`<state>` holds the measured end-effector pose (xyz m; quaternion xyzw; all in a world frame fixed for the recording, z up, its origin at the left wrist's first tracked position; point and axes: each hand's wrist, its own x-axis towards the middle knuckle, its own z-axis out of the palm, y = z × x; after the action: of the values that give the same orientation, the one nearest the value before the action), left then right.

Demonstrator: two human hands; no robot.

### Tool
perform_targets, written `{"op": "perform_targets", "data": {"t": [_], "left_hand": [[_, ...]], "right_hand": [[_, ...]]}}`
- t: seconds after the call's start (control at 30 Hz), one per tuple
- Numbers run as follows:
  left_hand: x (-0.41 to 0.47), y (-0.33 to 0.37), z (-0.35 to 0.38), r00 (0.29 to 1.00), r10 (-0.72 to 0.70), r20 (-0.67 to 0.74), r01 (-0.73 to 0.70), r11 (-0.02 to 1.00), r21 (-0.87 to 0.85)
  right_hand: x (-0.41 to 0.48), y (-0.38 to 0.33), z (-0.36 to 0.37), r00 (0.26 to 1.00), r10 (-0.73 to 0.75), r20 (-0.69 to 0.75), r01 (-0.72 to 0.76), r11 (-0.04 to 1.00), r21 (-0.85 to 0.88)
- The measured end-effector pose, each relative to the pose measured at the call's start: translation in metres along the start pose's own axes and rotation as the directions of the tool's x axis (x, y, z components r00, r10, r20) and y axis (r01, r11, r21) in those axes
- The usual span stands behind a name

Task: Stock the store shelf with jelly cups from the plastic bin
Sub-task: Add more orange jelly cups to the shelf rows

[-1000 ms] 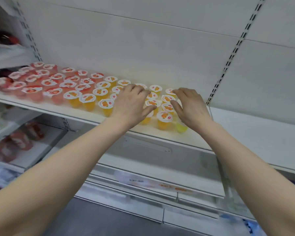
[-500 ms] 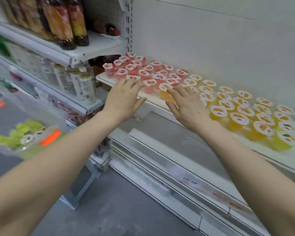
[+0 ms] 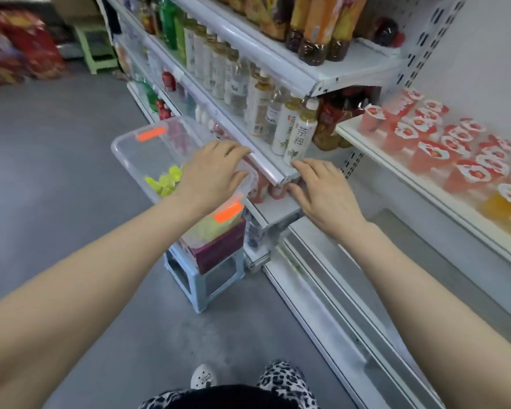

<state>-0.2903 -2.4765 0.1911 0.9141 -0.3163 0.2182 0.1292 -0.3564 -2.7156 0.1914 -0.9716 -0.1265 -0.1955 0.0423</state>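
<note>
Jelly cups (image 3: 165, 180), yellow-green, lie in the clear plastic bin (image 3: 136, 149) on a stool (image 3: 202, 286); count unclear, partly hidden. More red cups (image 3: 429, 153) stand on the shelf (image 3: 419, 184) at right. Left hand (image 3: 211, 174) over bin, released, empty. Right hand (image 3: 326, 193) released, empty.

Grey concrete floor (image 3: 56, 178) all over. White metal shelving (image 3: 331, 75) along the right, packed with drink bottles (image 3: 295, 134). Small light-blue stool (image 3: 201, 281) near the middle, green stool (image 3: 98, 45) far left, blurry red bags (image 3: 15, 51) beside it.
</note>
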Motion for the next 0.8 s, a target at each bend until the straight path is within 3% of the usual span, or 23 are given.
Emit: {"op": "perform_targets", "data": {"t": [0.2,0.43,0.57,0.7,0.8], "left_hand": [[-0.045,-0.087,0.013,0.962,-0.271,0.038,0.271,0.962,-0.010],[-0.076,-0.155,0.048,0.872,-0.483,0.081,0.483,0.875,0.022],[-0.067,-0.184,0.073,0.834,-0.545,0.087,0.545,0.838,0.031],[-0.051,-0.209,0.107,0.816,-0.572,0.076,0.571,0.820,0.045],[-0.046,-0.224,0.129,0.795,-0.601,0.080,0.599,0.799,0.047]], "right_hand": [[0.058,-0.050,0.070,0.988,-0.149,0.049,0.142,0.982,0.121],[0.132,-0.074,0.162,0.937,-0.279,0.211,0.218,0.937,0.272],[0.172,-0.077,0.220,0.859,-0.348,0.375,0.228,0.917,0.328],[0.209,-0.089,0.281,0.732,-0.397,0.553,0.232,0.910,0.344],[0.231,-0.105,0.322,0.643,-0.467,0.606,0.288,0.882,0.374]]}}
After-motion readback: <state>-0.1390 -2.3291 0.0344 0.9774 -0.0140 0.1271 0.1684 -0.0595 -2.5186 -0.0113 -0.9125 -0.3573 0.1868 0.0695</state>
